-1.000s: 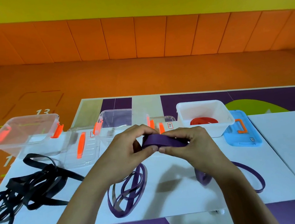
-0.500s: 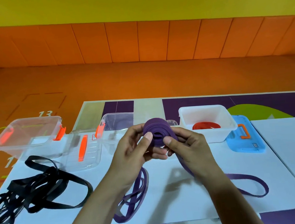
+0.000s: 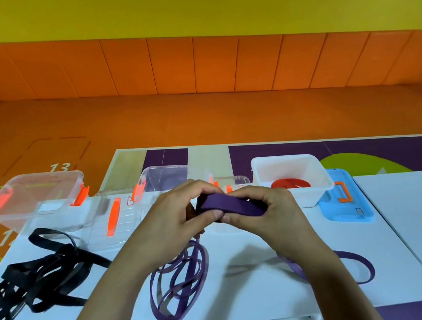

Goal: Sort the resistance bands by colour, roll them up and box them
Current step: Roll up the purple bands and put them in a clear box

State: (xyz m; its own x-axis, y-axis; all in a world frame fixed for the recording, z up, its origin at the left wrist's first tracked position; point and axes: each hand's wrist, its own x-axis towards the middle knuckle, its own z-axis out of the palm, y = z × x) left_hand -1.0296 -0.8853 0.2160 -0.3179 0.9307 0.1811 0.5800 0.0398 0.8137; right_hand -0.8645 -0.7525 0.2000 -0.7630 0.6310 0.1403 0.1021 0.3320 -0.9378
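Rolling step: left hand (image 3: 182, 214) and right hand (image 3: 261, 208) both pinch the flat purple rubber resistance band (image 3: 232, 205), coiled between their fingertips, tail trailing below. Next move likely calls for winding the tail tight, then boxing.

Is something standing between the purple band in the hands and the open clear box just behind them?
Nothing visible blocks it. The left hand and right hand hold the purple band directly before the clear box, which is open; a clear lid lies beside it, to the left. The band's loose end trails on the table.
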